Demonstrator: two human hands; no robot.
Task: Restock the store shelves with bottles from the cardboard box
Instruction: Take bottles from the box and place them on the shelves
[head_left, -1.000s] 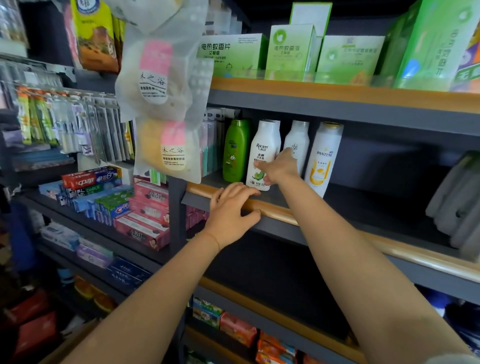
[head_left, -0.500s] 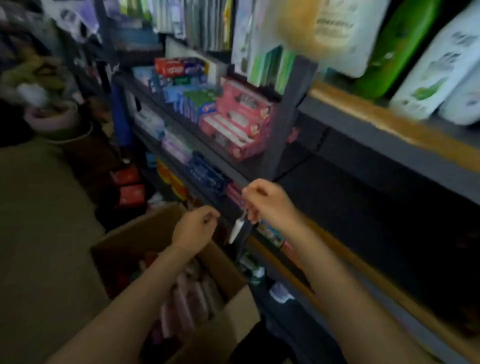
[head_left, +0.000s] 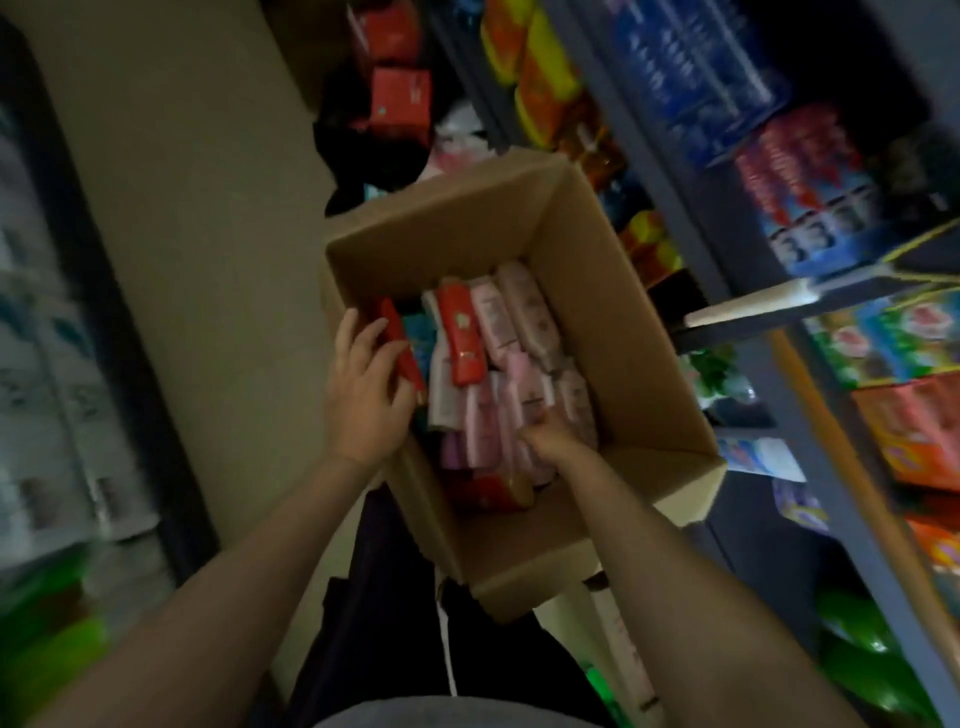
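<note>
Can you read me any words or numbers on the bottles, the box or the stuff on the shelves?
No text can be read anywhere in this picture.
Pink bottles in the cardboard box: labels too blurred.
Red bottle: small marks, unreadable.
Blue packs on the shelves: white print, smeared.
Red packs on the floor: too blurred.

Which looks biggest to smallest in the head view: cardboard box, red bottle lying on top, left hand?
1. cardboard box
2. left hand and red bottle: look alike in size, and the hand sits nearer the camera, so unranked.
</note>
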